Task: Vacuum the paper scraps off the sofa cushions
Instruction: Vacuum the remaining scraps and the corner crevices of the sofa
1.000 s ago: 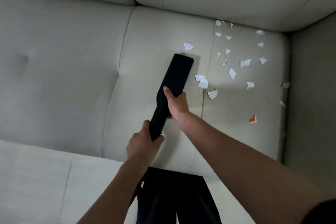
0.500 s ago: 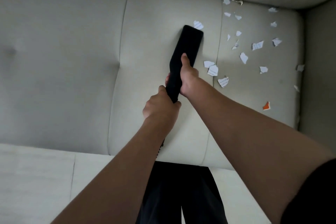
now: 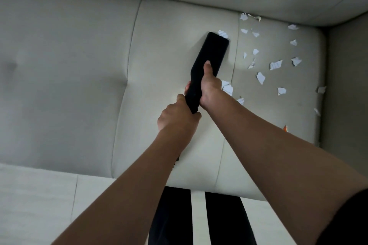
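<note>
Nozzle [image 3: 215,51] is gripped by left hand [image 3: 177,119], right hand [image 3: 211,87].

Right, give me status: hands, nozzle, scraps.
Left hand and right hand both grip black vacuum nozzle. Nozzle tip at one white scrap; paper scraps scattered on cushion to its right. Nothing in the way.

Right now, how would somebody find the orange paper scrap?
Look at the pale sofa's seat cushion in the right-hand corner, where paper scraps lie scattered. At the edge of the scatter nearest the person, just beside the right forearm, sits the orange scrap. It is the only coloured piece; all the others are white.
</note>
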